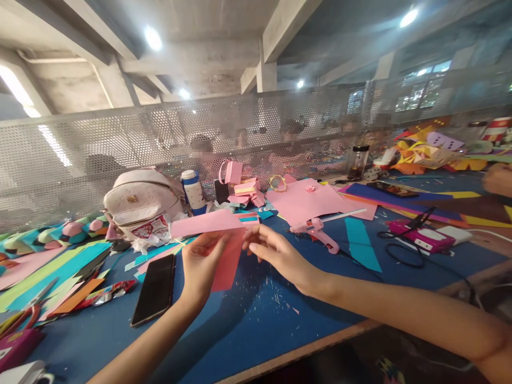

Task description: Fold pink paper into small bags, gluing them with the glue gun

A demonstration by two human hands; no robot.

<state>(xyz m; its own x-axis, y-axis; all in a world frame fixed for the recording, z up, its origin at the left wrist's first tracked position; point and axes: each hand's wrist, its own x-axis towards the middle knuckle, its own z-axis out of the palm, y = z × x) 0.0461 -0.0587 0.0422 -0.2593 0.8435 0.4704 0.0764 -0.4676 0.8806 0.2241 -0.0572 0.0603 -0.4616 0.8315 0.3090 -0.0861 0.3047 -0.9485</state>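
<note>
No text, brand or number can be read, as the marks on the packet (152, 228) against the backpack (140, 191) near the table's (276, 336) back edge, on the wrapper (104, 294) left of the phone (154, 290) and on the magenta box (420, 234) toward the front edge at right are too small or blurred.

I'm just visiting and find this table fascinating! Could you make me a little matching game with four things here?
1. folded pink paper
2. glue gun
3. backpack
4. scissors

A. lying beside a turquoise paper strip
B. orange-handled, toward the picture's left edge
C. pale, standing near the mesh screen
D. held in the left hand

Pairs: 1-D, 2-A, 3-C, 4-B
</note>
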